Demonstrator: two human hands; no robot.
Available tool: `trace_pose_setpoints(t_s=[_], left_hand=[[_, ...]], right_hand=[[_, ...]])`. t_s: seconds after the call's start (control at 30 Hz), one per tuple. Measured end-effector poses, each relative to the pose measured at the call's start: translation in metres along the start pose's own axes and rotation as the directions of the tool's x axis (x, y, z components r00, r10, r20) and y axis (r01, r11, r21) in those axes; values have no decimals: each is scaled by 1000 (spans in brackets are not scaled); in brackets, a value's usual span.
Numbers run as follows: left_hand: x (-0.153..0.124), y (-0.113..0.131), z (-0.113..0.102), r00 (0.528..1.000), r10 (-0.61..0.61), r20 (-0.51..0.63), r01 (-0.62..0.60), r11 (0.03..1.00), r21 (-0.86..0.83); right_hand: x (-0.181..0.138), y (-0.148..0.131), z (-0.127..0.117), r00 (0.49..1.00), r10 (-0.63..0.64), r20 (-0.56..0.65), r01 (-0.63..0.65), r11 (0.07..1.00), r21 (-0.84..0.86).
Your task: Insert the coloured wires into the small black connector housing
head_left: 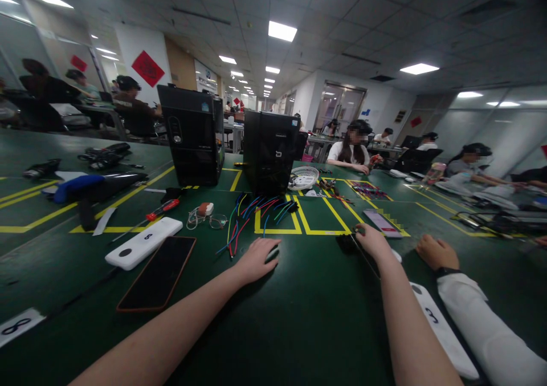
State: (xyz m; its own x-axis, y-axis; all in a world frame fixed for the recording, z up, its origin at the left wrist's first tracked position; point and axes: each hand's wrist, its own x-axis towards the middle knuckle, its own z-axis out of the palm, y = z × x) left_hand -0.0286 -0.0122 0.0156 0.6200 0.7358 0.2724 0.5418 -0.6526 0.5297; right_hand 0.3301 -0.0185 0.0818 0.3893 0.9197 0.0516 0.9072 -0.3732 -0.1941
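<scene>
Wires (pixel 252 206): lying in a loose fan on the table (pixel 307 317), just beyond the left hand (pixel 258 259), at about twelve o'clock from its knuckles. Slanting lengthwise from roughly two o'clock down to eight, and bringing the nearest loose ends round to about ten o'clock of the left wrist, near but not touching. Sitting between nine and ten o'clock from the right hand (pixel 371 240), well apart, so making the left hand clearly the nearer. Resting palm down with the left hand, pointing loosely bent fingers towards one o'clock, and showing a small pale thing (pixel 272 254) in the gap by the thumb; cannot tell whether gripping it or merely covering it. Bending the right hand's fingers in beside a black piece (pixel 347 244), at nine o'clock of that hand; hiding the contact itself, so cannot tell whether gripping or only touching. Trailing a thin cord (pixel 368 260) from those fingers towards five o'clock. Backing onto a black tower (pixel 271 152) at twelve o'clock, and losing the wires' far ends in the dark near its foot. Having a phone (pixel 382 222) at one o'clock of the right hand, and a co-worker's fist (pixel 436 253) resting at three, apart from it.
</scene>
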Motion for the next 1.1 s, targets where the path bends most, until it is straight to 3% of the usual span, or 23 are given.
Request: trace_pose_setpoints(t_s=[0.13, 0.5, 1.1], left_hand=[[0, -1, 1, 1000, 10, -2, -10, 1000, 13], [1, -2, 3, 1000, 28, -4, -28, 999, 47], [1, -6, 5, 1000, 31, 7, -31, 998, 59]], right_hand=[[-1, 1, -4, 995, -81, 60, 78, 996, 46], [10, 12, 10, 998, -66, 13, 65, 994, 87], [9, 3, 18, 997, -82, 3, 82, 994, -68]])
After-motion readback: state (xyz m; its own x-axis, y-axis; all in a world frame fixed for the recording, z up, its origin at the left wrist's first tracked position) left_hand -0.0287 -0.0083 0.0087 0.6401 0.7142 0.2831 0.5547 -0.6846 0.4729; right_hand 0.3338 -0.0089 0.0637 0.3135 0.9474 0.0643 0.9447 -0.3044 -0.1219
